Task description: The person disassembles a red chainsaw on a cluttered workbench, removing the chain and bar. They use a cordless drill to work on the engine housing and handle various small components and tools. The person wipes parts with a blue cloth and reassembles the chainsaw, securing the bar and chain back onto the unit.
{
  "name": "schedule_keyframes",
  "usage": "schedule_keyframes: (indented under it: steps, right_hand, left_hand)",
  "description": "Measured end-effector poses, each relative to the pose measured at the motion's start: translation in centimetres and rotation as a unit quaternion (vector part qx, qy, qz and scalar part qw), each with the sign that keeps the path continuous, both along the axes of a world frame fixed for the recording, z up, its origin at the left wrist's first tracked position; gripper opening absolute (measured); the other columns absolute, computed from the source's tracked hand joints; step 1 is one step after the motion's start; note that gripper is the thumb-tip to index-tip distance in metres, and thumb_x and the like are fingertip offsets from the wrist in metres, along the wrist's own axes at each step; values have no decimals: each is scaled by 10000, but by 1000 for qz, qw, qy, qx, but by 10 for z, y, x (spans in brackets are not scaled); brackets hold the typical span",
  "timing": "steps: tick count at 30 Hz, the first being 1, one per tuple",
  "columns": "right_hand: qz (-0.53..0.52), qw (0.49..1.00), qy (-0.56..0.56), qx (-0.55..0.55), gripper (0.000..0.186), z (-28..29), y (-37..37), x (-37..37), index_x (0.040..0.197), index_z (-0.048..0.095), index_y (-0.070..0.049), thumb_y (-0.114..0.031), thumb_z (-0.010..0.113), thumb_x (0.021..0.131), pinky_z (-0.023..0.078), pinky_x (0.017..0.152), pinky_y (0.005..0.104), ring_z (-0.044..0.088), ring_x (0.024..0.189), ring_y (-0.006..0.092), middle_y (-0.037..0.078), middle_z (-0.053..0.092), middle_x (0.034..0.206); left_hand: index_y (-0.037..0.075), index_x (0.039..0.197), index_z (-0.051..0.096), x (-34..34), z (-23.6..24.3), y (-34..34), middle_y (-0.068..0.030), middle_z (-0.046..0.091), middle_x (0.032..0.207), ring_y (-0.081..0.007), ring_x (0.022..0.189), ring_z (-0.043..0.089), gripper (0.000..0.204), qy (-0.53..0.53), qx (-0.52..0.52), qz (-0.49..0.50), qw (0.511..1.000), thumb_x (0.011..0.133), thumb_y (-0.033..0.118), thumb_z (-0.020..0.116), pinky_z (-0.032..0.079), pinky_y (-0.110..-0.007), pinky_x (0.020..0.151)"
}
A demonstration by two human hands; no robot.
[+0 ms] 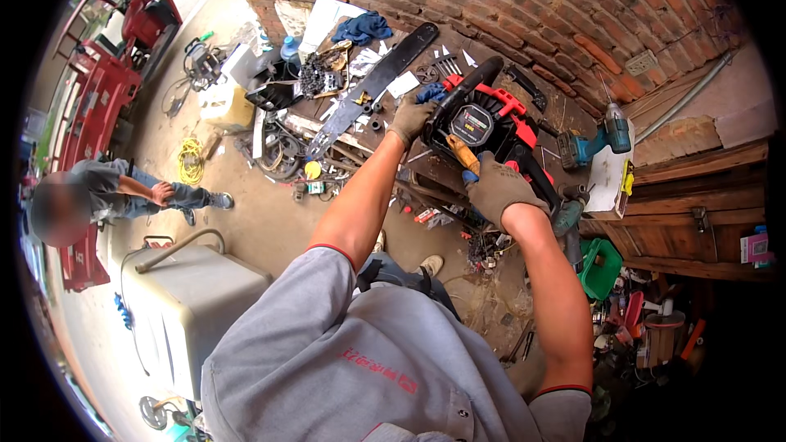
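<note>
Chainsaw body (472,124), upper centre of frame: I judge the step as positioning; the next calls for steady support. Left hand (411,119) and right hand (504,188) are at it; grip closure I cannot tell.

- Left gloved hand (409,119) is touching the left side of a red-and-black machine (472,124).
- Right gloved hand (503,190) is resting at its near side.
- Long dark bar (385,67) is lying across the desk (563,106).

- Chainsaw (473,123) on the worktop (561,105), drill (616,133) to its right
- Bar (385,72) left of the chainsaw
- Wall (491,0) behind the worktop
- Jerrycan (226,108) left of the worktop
</note>
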State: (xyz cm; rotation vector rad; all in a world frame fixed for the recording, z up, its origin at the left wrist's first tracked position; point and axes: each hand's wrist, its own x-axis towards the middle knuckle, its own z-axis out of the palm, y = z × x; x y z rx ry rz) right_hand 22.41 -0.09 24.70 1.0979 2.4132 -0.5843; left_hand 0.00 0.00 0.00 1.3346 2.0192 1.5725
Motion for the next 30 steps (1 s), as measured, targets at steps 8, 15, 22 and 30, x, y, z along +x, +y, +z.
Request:
schedule_keyframes:
  steps: [8,15,22,30]
  right_hand:
    - [-2,1000,-25,-8,419,9,-1,9,1242,492,4,-264,536,924,492,932,483,636,1094,408,271,657,1144]
    - [2,1000,3,3,400,11,2,8,1202,469,2,-305,531,953,479,914,520,629,1038,456,309,655,1056]
    - [11,1000,-19,10,416,18,-5,2,1257,488,-9,-264,520,930,490,940,479,637,1103,385,242,661,1154]
    - [-9,999,-1,38,409,30,-5,35,1226,488,-19,-291,552,928,488,905,495,639,1059,412,262,655,1126]
  left_hand:
    - [116,1039,723,12,0,-6,-102,709,1077,-319,1006,642,237,218,-65,-19,974,978,231,525,487,-407,928]
    - [139,975,707,5,-13,1,-45,726,955,-250,942,665,175,297,-65,17,953,921,180,546,493,-372,877]
    - [134,995,715,-14,-38,10,-28,725,980,-238,941,670,179,232,-15,-19,972,867,146,591,487,-369,879]
    - [161,989,723,3,10,-6,-53,715,956,-302,922,639,178,259,-25,-2,966,892,206,579,480,-400,872]
